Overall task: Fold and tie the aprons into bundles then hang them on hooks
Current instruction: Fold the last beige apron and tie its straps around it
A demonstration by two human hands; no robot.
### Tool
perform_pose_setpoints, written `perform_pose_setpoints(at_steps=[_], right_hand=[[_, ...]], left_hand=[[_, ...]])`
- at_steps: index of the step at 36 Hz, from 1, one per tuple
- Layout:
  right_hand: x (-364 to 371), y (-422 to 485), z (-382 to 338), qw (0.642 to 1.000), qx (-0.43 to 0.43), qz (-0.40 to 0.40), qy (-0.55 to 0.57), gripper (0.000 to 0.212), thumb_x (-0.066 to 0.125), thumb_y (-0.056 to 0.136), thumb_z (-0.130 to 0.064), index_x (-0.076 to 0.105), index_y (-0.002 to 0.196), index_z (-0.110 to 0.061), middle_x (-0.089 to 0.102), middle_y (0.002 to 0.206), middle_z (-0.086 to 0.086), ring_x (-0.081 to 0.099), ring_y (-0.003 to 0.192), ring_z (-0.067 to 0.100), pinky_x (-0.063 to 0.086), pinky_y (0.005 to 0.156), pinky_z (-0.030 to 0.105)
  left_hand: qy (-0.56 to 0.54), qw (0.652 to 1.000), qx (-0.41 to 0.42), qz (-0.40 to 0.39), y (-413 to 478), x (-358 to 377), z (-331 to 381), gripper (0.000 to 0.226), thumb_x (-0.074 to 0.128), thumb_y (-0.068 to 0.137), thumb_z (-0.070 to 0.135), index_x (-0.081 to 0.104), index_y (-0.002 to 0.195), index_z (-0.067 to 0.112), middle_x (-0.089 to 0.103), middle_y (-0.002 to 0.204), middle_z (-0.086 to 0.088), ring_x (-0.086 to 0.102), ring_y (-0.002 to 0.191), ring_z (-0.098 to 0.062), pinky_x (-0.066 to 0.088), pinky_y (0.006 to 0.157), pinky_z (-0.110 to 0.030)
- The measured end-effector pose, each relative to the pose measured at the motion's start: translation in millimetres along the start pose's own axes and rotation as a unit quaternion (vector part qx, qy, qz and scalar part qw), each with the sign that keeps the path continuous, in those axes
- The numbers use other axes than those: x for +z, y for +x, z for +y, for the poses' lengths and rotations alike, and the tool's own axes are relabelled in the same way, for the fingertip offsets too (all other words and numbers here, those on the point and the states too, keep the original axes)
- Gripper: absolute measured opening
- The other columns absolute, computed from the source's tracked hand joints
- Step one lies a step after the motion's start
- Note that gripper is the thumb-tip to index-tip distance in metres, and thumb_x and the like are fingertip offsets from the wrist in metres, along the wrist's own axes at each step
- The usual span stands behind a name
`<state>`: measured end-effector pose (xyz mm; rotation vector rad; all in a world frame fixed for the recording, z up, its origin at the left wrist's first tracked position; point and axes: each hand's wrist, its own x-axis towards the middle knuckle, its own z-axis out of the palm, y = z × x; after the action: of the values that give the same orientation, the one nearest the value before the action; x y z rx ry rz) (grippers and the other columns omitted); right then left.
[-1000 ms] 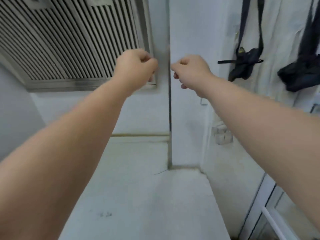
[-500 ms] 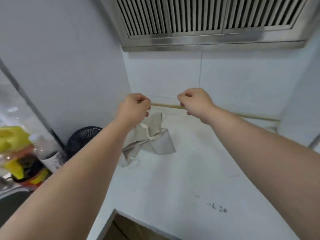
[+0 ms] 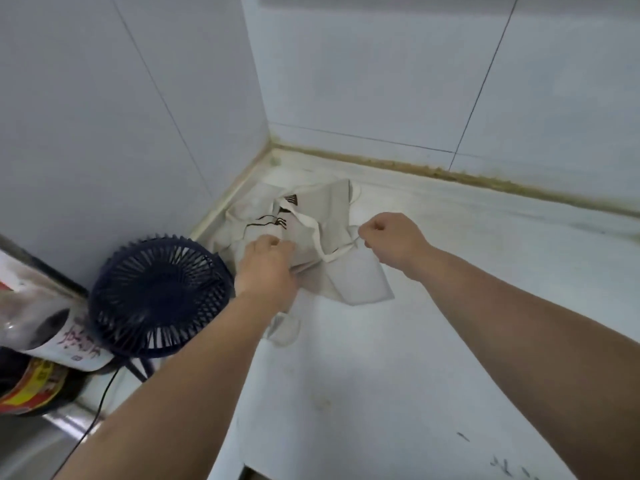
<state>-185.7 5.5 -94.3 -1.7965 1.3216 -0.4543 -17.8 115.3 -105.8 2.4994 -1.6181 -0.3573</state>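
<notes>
Apron (image 3: 334,206), beige cloth, lies crumpled on the white counter (image 3: 381,358) in the wall corner, just beside a dark fan (image 3: 156,292). Looks light, soft and floppy, so it won't hold its shape, and the ties could tangle. Left hand (image 3: 266,268) is on the heap with fingers curled under; grip hidden, can't tell. Right hand (image 3: 393,237) is curled, pinching the strap (image 3: 316,237) loop. Best hold is probably the strap or hem corners.

No legible txt, bottle label (image 3: 74,344) red chars blurred, apron (image 3: 332,206) print unreadable
</notes>
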Motion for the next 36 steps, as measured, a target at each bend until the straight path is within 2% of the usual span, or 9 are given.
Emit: perform_pose_setpoints(at_steps=[3, 8, 11, 14, 20, 25, 29, 33, 36], right_hand=[[12.9, 21.6, -0.6, 1.000, -0.004, -0.011, -0.004, 0.020, 0.051, 0.088, -0.018, 0.056, 0.070, -0.010, 0.054, 0.072, 0.009, 0.046, 0.064, 0.021, 0.038, 0.062, 0.031], [35.7, 46.8, 4.6, 0.997, -0.008, -0.058, -0.053, 0.022, 0.049, 0.086, -0.014, 0.056, 0.068, -0.001, 0.056, 0.072, 0.014, 0.050, 0.067, 0.026, 0.037, 0.062, 0.030], [44.7, 59.0, 14.8, 0.997, 0.009, -0.068, -0.042, 0.026, 0.057, 0.089, -0.019, 0.064, 0.106, -0.001, 0.064, 0.107, 0.013, 0.058, 0.100, 0.025, 0.040, 0.080, 0.026], [49.3, 66.1, 28.0, 0.995, 0.024, -0.095, -0.026, 0.062, 0.067, 0.084, -0.024, 0.042, 0.139, -0.017, 0.046, 0.139, 0.005, 0.043, 0.127, 0.022, 0.036, 0.099, 0.026], [34.6, 50.7, 37.0, 0.992, 0.024, -0.098, -0.077, 0.103, 0.076, 0.074, -0.026, 0.008, 0.152, -0.026, 0.016, 0.154, 0.010, 0.025, 0.139, 0.032, 0.030, 0.111, 0.041], [5.3, 17.0, 42.9, 0.989, 0.032, -0.065, -0.133, 0.091, 0.072, 0.078, -0.040, 0.017, 0.150, -0.027, 0.026, 0.151, 0.010, 0.031, 0.136, 0.033, 0.031, 0.109, 0.039], [-5.4, -14.1, 37.0, 0.997, 0.039, -0.048, 0.051, 0.087, 0.080, 0.071, -0.034, 0.031, 0.142, -0.022, 0.049, 0.130, 0.002, 0.048, 0.120, 0.022, 0.043, 0.098, 0.036], [-4.7, -42.3, 31.5, 0.998, 0.040, 0.035, 0.036, 0.025, 0.060, 0.089, -0.021, 0.051, 0.110, -0.011, 0.058, 0.098, 0.004, 0.058, 0.095, 0.026, 0.045, 0.078, 0.032], [-7.9, -58.0, 31.9, 0.992, 0.042, 0.106, 0.059, 0.023, 0.043, 0.092, -0.014, 0.057, 0.086, 0.003, 0.059, 0.085, 0.015, 0.060, 0.087, 0.034, 0.050, 0.083, 0.050]], left_hand=[[0.090, 0.995, -0.023, -0.029, 20.5, 11.5, -4.7, 0.059, 0.055, 0.088, 0.015, 0.033, 0.142, 0.021, 0.024, 0.148, -0.006, 0.021, 0.136, -0.029, 0.030, 0.106, -0.041], [0.117, 0.990, -0.063, -0.047, 44.5, 33.9, -11.0, 0.060, 0.053, 0.087, 0.007, 0.031, 0.140, 0.022, 0.036, 0.140, -0.010, 0.036, 0.127, -0.031, 0.039, 0.098, -0.039], [0.008, 0.997, -0.070, -0.034, 57.1, 43.8, -12.9, 0.054, 0.045, 0.092, 0.003, 0.045, 0.139, 0.030, 0.050, 0.136, -0.006, 0.048, 0.122, -0.028, 0.043, 0.096, -0.037], [-0.180, 0.983, -0.043, -0.012, 58.9, 46.9, -4.6, 0.042, 0.047, 0.094, 0.005, 0.060, 0.129, 0.025, 0.062, 0.126, -0.006, 0.056, 0.115, -0.024, 0.044, 0.097, -0.029], [-0.374, 0.927, 0.031, -0.025, 39.4, 36.6, 27.2, 0.042, 0.039, 0.092, -0.006, 0.059, 0.077, 0.028, 0.060, 0.079, 0.002, 0.057, 0.069, -0.019, 0.053, 0.061, -0.035], [-0.518, 0.854, -0.043, -0.017, 19.6, 9.5, 45.1, 0.041, 0.035, 0.082, -0.014, 0.055, 0.064, 0.017, 0.051, 0.049, 0.005, 0.046, 0.045, -0.007, 0.036, 0.043, -0.016], [-0.590, 0.805, -0.048, -0.041, -0.8, -7.3, 49.3, 0.030, 0.034, 0.073, -0.011, 0.050, 0.056, 0.008, 0.046, 0.040, 0.002, 0.044, 0.041, -0.011, 0.030, 0.041, -0.017], [-0.635, 0.767, -0.038, -0.078, -19.3, -8.7, 52.0, 0.019, 0.037, 0.045, 0.006, 0.050, 0.037, 0.017, 0.043, 0.043, -0.002, 0.038, 0.051, -0.019, 0.025, 0.051, -0.028], [-0.598, 0.796, -0.056, -0.075, -27.7, -5.4, 51.7, 0.023, 0.040, 0.056, 0.004, 0.052, 0.042, 0.019, 0.047, 0.042, -0.001, 0.043, 0.047, -0.019, 0.030, 0.051, -0.027]])
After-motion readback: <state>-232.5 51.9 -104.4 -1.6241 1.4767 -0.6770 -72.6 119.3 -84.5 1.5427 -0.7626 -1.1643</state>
